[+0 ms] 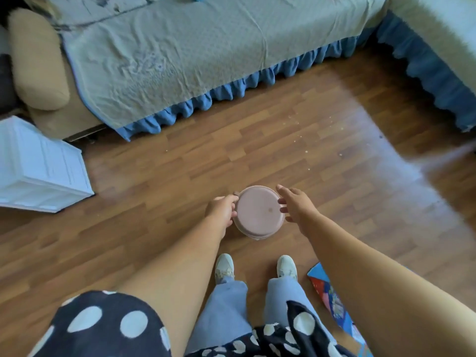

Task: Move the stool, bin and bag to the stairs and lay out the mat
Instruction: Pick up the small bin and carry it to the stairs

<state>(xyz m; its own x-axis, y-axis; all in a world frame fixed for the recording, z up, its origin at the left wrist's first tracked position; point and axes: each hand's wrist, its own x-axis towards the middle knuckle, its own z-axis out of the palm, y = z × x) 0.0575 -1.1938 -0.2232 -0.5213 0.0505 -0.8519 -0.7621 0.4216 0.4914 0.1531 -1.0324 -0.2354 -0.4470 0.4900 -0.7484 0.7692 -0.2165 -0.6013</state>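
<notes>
A small round pink stool (258,211) stands on the wooden floor just ahead of my feet. My left hand (222,210) curls around the stool's left rim and grips it. Over the stool's right edge, my right hand (296,203) hovers with its fingers spread, the fingertips at or just above the seat. A colourful mat (332,300), blue and red, lies on the floor at the lower right, partly hidden by my right arm. No bin or bag is in view.
A sofa with a grey-green cover and blue frill (180,63) runs along the back; a second covered seat (438,47) stands at the right. A white plastic drawer unit (41,166) stands at the left. Crumbs dot the floor (298,135).
</notes>
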